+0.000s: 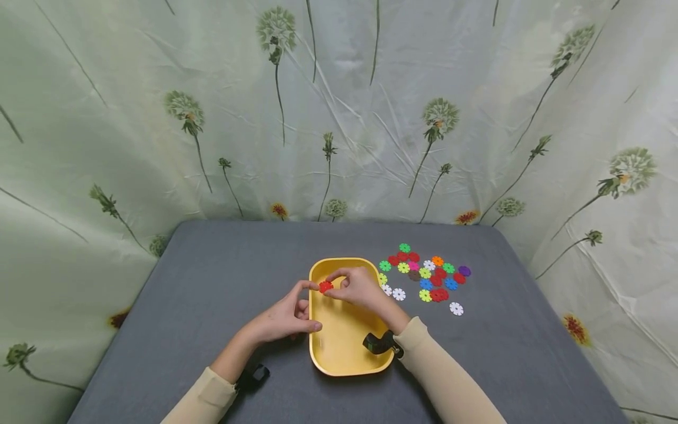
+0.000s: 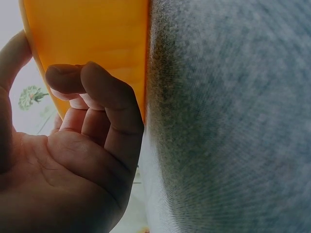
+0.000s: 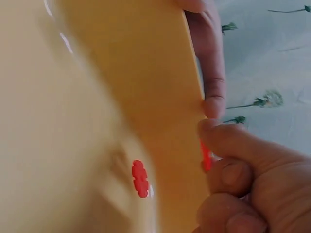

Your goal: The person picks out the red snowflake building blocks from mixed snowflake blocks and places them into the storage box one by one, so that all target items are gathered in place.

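A red notched plastic disc [image 1: 325, 287] is pinched between the thumb and index finger of my right hand [image 1: 359, 288], over the left side of a yellow tray [image 1: 339, 372]. In the right wrist view this disc shows edge-on at the tray's rim. My left hand [image 1: 283, 317] holds that side of the tray, thumb over the rim, other fingers curled by the outer wall. Its index fingertip [image 3: 214, 107] is close to the held disc. Another red disc [image 3: 140, 178] shows inside the tray by the wall.
Right of the tray, several loose notched discs [image 1: 426, 284] in mixed colours are spread over the grey tabletop [image 1: 238, 253]. A white disc [image 1: 456, 308] lies apart, nearer the front. Behind the table hangs a flower-patterned curtain [image 1: 360, 106].
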`<move>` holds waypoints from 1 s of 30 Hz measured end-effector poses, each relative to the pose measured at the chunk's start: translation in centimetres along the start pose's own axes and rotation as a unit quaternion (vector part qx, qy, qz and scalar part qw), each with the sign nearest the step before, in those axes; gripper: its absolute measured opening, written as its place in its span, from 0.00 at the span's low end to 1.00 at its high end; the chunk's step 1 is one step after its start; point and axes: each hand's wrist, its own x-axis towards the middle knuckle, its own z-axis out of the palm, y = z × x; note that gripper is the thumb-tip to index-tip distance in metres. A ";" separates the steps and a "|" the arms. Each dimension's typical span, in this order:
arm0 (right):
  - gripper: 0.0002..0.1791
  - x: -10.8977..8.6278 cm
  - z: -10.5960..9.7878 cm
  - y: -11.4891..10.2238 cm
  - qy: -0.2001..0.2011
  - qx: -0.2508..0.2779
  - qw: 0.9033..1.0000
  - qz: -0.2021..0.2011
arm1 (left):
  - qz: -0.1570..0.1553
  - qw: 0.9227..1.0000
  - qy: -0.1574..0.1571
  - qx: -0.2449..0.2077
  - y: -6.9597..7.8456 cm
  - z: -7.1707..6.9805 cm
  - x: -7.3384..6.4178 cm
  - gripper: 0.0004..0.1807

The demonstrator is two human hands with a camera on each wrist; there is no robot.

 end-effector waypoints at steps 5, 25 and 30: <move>0.14 0.1 0.4 0.0 -0.023 -0.028 0.999 -0.002 | 0.006 1.000 -0.002 -0.001 0.0 0.0 0.1 0.42; 0.13 0.2 1.6 0.3 -0.068 -0.154 0.985 -0.030 | 0.012 1.000 -0.002 0.006 -0.1 -0.1 0.2 0.44; 0.14 0.2 1.6 0.5 -0.061 -0.158 0.985 -0.028 | 0.011 1.000 -0.005 0.005 -0.2 -0.1 0.2 0.46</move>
